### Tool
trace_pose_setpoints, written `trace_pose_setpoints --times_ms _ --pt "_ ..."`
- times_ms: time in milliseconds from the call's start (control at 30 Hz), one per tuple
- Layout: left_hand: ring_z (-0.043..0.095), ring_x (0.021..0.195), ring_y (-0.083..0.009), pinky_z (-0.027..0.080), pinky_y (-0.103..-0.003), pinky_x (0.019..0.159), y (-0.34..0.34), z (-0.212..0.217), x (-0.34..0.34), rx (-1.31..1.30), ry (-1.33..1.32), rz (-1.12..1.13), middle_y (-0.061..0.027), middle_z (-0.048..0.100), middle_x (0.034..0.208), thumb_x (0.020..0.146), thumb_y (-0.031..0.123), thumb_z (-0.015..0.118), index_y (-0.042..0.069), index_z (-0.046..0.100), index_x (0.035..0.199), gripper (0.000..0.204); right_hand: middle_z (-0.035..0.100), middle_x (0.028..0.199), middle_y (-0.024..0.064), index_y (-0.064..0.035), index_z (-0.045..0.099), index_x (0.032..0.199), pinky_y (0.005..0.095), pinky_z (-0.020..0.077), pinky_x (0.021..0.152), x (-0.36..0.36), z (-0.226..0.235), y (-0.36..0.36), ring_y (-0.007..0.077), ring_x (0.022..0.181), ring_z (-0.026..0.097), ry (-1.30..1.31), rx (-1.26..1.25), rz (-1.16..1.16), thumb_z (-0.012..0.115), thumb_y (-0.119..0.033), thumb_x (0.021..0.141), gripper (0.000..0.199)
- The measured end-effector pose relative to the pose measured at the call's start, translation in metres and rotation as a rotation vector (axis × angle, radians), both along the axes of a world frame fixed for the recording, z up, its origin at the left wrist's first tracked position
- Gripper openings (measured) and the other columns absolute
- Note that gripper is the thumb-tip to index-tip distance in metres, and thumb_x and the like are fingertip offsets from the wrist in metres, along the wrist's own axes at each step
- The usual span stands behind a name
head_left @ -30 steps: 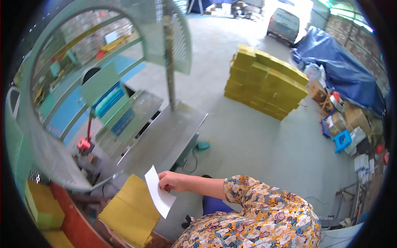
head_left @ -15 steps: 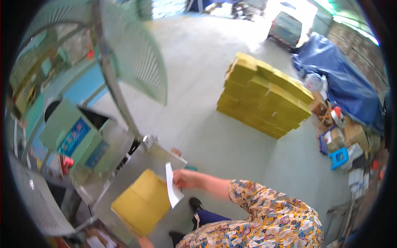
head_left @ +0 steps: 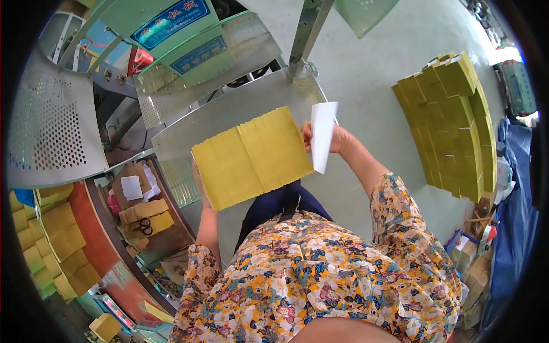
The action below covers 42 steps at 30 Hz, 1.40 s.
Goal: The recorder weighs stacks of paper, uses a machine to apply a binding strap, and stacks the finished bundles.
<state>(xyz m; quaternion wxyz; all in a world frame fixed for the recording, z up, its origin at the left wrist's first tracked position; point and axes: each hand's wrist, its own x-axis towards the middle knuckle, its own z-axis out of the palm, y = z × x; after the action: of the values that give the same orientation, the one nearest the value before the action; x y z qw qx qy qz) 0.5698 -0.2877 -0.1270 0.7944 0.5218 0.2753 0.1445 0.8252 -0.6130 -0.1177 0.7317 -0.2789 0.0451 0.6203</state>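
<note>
A pale green machine (head_left: 128, 20) stands behind a metal counter (head_left: 229, 108). To the right, a wall of yellow bundles (head_left: 440, 126) is piled on the floor. A yellow paper stack (head_left: 251, 157) lies before the person, overlapping the counter's near edge in view. Beside its right edge, a curved white sheet (head_left: 323, 134) is pinched by the curled right hand (head_left: 340, 139). The left hand (head_left: 201, 187) grips the stack's left edge, fingers mostly hidden. Black-handled scissors (head_left: 144, 227) lie lower left.
</note>
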Motion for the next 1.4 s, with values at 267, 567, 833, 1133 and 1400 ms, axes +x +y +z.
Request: trace_pose_setpoints --times_ms 267,567,833,1133,1400 --pt "0.056 0.113 -0.0196 0.048 -0.033 0.094 -0.012 0.025 0.011 0.312 0.049 -0.138 -0.009 0.055 0.127 0.102 0.036 0.041 0.005 0.044 0.136 0.046 0.062 0.08 0.0089 -0.0009 0.062 0.087 0.029 0.0469 0.061 -0.01 0.017 0.017 0.0173 0.071 0.061 -0.34 -0.555 0.039 0.053 0.002 0.075 0.015" --pt "0.056 0.113 -0.0208 0.046 -0.034 0.095 -0.026 0.033 0.004 -0.235 0.1 0.042 -0.0082 0.056 0.127 0.101 0.055 0.03 0.004 0.046 0.136 0.064 0.064 0.099 0.0106 0.0065 0.055 0.116 0.0277 0.0498 0.077 -0.044 -0.014 0.032 0.0168 0.087 0.061 -0.8 -0.882 -0.289 0.046 0.003 0.081 0.037" --pt "0.055 0.115 -0.0212 0.044 -0.036 0.098 -0.024 0.032 -0.003 -0.281 0.074 0.147 -0.0085 0.056 0.128 0.1 0.056 0.032 0.004 0.046 0.136 0.064 0.064 0.113 0.0099 0.0007 0.057 0.124 0.0278 0.0468 0.088 -0.073 0.016 0.042 0.0156 0.101 0.06 -0.604 -0.658 -0.416 0.051 -0.013 0.093 0.034" --pt "0.054 0.117 -0.0224 0.044 -0.036 0.098 -0.03 0.047 0.005 -0.24 0.098 0.102 -0.0094 0.054 0.131 0.1 0.055 0.034 0.004 0.044 0.137 0.063 0.063 0.115 0.0053 0.0007 0.056 0.127 0.0299 0.0416 0.095 -0.06 0.056 0.031 0.0143 0.107 0.055 -0.581 -0.521 -0.294 0.05 -0.029 0.098 0.042" --pt "0.054 0.117 -0.0228 0.044 -0.036 0.098 -0.029 0.047 0.008 -0.192 0.091 0.071 -0.0099 0.054 0.132 0.101 0.053 0.034 0.004 0.045 0.137 0.062 0.056 0.131 0.0068 -0.002 0.052 0.133 0.0352 0.0399 0.1 -0.05 0.087 0.028 0.0194 0.12 0.05 -0.665 -0.396 -0.17 0.052 -0.03 0.096 0.046"
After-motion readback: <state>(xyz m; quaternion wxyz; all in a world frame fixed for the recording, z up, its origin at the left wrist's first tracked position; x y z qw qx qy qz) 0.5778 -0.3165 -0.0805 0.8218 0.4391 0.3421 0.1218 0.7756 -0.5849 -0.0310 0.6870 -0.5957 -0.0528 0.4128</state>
